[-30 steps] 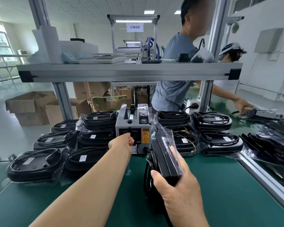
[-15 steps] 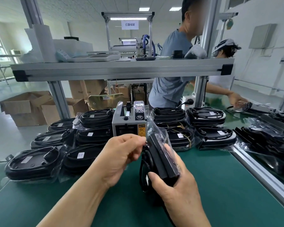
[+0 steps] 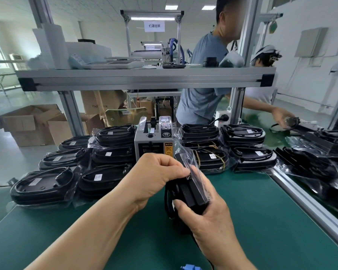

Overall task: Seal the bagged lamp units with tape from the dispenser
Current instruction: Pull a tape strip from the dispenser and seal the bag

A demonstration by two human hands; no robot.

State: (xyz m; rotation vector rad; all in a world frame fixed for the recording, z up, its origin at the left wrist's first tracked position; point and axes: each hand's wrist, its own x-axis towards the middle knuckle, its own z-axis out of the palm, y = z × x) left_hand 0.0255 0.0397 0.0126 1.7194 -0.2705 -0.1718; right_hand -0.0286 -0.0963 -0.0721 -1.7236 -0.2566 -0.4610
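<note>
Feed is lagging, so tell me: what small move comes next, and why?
Probably press the left hand down along the bag top to close the seal: it pinches the plastic there, while the right hand grips the lamp on edge.

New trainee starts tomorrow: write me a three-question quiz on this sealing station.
1. True or false: the left hand and the right hand are both on the bagged lamp unit.
2. What stands directly behind the hands? A) cardboard box B) tape dispenser C) scale
3. Fill in: the bench mat is ___.
Key: 1 true; 2 B; 3 green.
</note>
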